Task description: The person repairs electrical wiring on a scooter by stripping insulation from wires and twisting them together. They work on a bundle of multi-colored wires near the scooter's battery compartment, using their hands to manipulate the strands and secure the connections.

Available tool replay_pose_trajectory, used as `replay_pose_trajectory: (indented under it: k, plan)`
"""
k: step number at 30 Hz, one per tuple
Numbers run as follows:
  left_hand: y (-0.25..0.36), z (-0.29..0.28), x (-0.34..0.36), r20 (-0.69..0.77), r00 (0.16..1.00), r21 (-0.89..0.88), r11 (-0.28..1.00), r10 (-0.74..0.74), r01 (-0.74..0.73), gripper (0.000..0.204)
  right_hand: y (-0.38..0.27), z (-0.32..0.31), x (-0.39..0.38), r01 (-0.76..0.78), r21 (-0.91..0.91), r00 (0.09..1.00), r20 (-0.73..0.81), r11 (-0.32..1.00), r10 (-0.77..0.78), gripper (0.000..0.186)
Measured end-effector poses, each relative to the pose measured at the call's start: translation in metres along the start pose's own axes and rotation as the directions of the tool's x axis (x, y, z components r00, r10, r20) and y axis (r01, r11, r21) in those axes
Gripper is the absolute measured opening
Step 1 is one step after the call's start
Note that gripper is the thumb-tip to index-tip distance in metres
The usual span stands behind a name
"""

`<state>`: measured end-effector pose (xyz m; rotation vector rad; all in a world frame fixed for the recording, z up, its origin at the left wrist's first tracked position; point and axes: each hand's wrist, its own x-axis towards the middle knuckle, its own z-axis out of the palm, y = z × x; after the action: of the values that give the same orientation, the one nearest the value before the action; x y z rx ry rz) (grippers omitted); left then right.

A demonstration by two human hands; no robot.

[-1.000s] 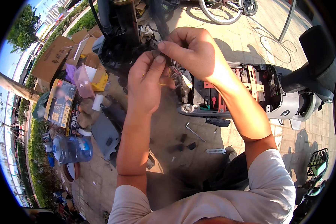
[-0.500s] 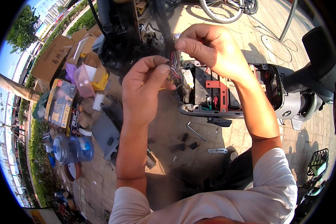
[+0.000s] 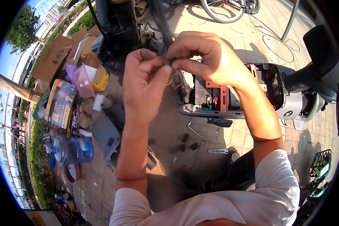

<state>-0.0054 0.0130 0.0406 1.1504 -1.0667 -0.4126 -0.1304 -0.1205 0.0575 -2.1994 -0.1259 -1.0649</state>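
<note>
My left hand (image 3: pixel 142 83) is closed, thumb and fingers pinched. A thin yellow wire (image 3: pixel 170 81) shows at its thumb and again against the palm. My right hand (image 3: pixel 207 56) is closed in a pinch too, its fingertips meeting those of the left; whatever lies between them is too small to make out. Beneath and beyond both hands is a partly stripped electric scooter, with a bundle of wires (image 3: pixel 181 83) at its front. Its open floor section holds dark batteries (image 3: pixel 202 90) under a red metal bracket (image 3: pixel 223 98).
On the paving lie a hex key (image 3: pixel 197 132), a white utility knife (image 3: pixel 218 151) and several small black pieces (image 3: pixel 193 146). To the left are a water jug (image 3: pixel 74 150), a grey panel (image 3: pixel 106 132) and cardboard boxes (image 3: pixel 52 62). A bicycle wheel (image 3: pixel 223 10) stands at the far side.
My right hand has come down and left, so its fingertips now meet the left hand's. The left hand's fingers have shifted slightly upward. Both stay pinched.
</note>
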Motion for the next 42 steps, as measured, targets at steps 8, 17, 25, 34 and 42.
replay_pose_trajectory:
  k: [8, 17, 25, 34, 42]
  plan:
    - [0.003, 0.005, 0.006, -0.067, 0.981, -0.205, 0.965, -0.18, 0.163, 0.023, -0.002, 0.004, -0.006, -0.288, 0.317, 0.943, -0.071, 0.904, 0.325, 0.013]
    - [-0.003, 0.004, 0.012, 0.125, 0.964, -0.169, 0.953, -0.233, 0.252, 0.021, -0.007, 0.015, -0.004, -0.312, 0.334, 0.918, -0.135, 0.889, 0.373, 0.031]
    - [-0.003, -0.001, 0.01, 0.151, 0.967, -0.135, 0.965, -0.205, 0.226, 0.019, -0.016, 0.012, -0.002, -0.288, -0.098, 0.927, -0.279, 0.953, 0.251, 0.024]
    - [-0.006, -0.007, 0.017, 0.138, 0.944, -0.265, 0.907, -0.301, 0.328, 0.024, -0.003, 0.027, 0.001, -0.295, 0.072, 0.895, -0.328, 0.953, 0.302, 0.014]
    - [-0.006, -0.004, 0.018, 0.01, 0.966, -0.257, 0.933, -0.258, 0.251, 0.022, -0.007, 0.029, 0.004, -0.317, -0.099, 0.904, -0.333, 0.943, 0.268, 0.012]
